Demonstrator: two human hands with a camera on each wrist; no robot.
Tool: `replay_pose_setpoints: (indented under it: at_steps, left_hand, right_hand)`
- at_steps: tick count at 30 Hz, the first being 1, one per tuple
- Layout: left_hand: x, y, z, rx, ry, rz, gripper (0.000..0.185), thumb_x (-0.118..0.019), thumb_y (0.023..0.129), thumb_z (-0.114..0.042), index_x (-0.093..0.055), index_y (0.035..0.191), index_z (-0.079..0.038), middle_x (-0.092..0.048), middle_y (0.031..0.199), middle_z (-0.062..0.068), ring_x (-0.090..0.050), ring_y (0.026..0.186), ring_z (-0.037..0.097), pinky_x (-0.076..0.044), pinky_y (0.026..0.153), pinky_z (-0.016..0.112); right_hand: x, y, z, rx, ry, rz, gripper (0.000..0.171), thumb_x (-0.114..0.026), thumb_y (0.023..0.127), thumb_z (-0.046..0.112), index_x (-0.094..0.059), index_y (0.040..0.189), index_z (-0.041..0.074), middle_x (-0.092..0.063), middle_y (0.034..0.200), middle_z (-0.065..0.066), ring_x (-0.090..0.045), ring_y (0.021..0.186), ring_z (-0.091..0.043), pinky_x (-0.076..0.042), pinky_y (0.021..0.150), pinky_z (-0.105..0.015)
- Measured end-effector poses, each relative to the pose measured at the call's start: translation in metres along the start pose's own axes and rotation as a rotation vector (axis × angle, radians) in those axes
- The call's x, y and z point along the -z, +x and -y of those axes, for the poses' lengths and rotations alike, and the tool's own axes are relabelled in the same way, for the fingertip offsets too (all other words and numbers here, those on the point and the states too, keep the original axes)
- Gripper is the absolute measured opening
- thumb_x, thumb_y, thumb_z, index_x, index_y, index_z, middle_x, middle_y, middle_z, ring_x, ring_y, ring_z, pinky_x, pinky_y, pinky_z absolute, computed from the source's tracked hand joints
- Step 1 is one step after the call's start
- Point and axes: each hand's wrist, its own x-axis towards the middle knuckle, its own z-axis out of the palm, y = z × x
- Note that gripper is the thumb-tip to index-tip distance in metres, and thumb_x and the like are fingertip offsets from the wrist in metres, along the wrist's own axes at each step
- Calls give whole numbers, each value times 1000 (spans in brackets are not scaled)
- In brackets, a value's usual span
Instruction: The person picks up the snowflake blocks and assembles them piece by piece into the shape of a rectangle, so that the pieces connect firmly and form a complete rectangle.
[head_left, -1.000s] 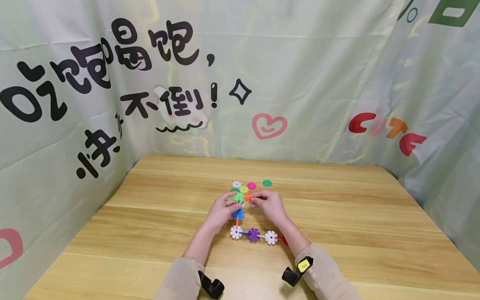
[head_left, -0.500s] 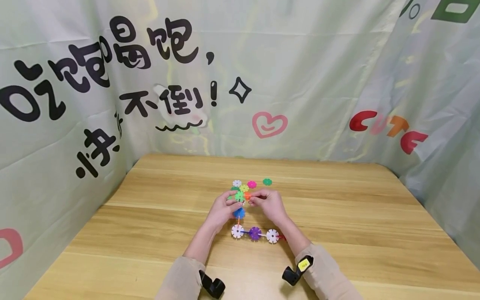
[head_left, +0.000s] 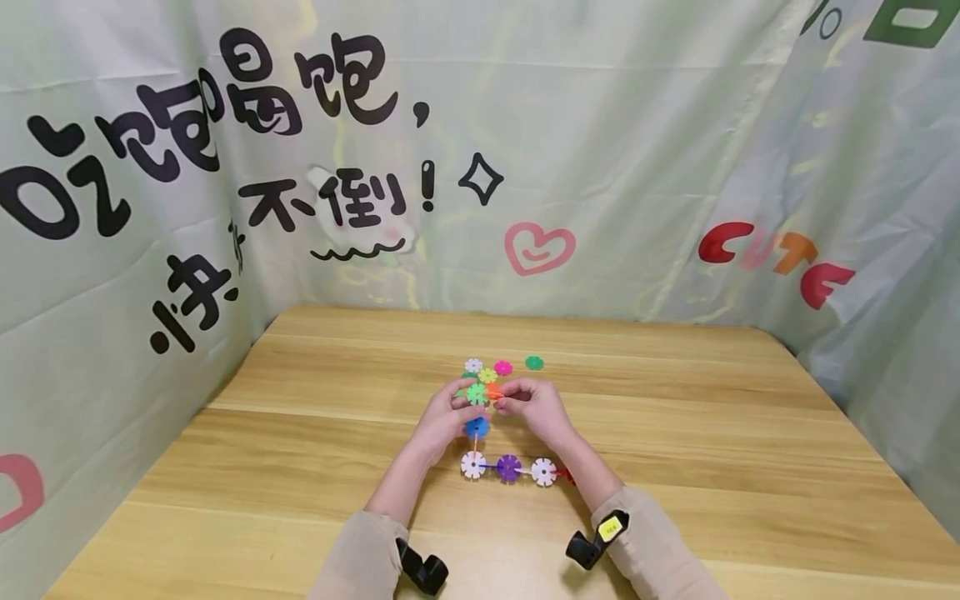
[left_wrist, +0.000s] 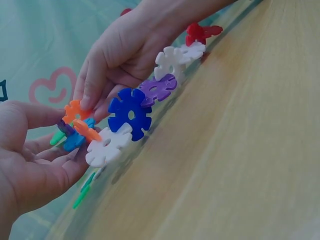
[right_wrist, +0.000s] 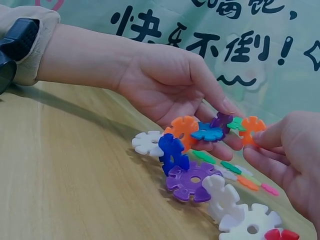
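We see a chain of snowflake discs (head_left: 508,468) lying on the wooden surface (head_left: 712,433), its far end lifted between both hands. The left hand (head_left: 444,421) cups that raised end from below, fingers curled round the clustered discs, while the right hand (head_left: 536,408) pinches an orange disc (right_wrist: 251,128) at the tip of the cluster. In the chain we make out a blue disc (left_wrist: 130,113), a purple disc (left_wrist: 158,88), white discs (left_wrist: 172,58) and a red disc (left_wrist: 199,33). Compared with half a second ago, we find both hands and the chain almost where they were; the green disc (head_left: 477,393) between the fingers has shifted only slightly. Loose discs (head_left: 503,367) lie on the surface just beyond the hands. On the backdrop (head_left: 600,167) we read "CUTE" (head_left: 772,262) at the right, Chinese characters at the left, and a pink heart (head_left: 538,250).
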Motion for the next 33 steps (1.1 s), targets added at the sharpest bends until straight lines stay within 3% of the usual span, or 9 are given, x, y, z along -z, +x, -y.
replay_pose_setpoints:
  at_steps: [10, 25, 28, 33]
  left_hand:
    - [1, 2, 3, 0, 3, -9, 53, -56, 89, -1, -34, 136, 4, -59, 108, 27, -63, 90, 34, -54, 67, 28]
    - [0, 2, 2, 12, 22, -66, 49, -59, 89, -6, -39, 132, 6, -62, 100, 28, -66, 83, 29, -52, 62, 24]
    - [1, 2, 3, 5, 25, -63, 49, -59, 89, -6, -39, 132, 6, -62, 100, 28, -66, 83, 29, -52, 61, 23]
    - [1, 1, 3, 7, 20, -58, 50, -58, 91, -7, -37, 134, 6, -63, 99, 27, -66, 84, 28, -51, 62, 21]
  right_hand:
    - [4, 0, 0, -28, 12, 43, 21, -63, 84, -5, -60, 103, -14, -63, 96, -23, -64, 79, -19, -55, 74, -29]
    - [8, 0, 2, -47, 30, 81, 20, -62, 85, -3, -60, 101, -14, -63, 96, -22, -63, 86, -32, -54, 78, -37]
    - [13, 2, 1, -62, 30, 64, 23, -62, 84, -2, -58, 104, -14, -63, 97, -23, -62, 89, -35, -53, 79, -40]
    - [27, 7, 4, -109, 65, -4, 29, -60, 85, -3, -54, 110, -16, -59, 105, -29, -62, 87, -24, -51, 83, -43]
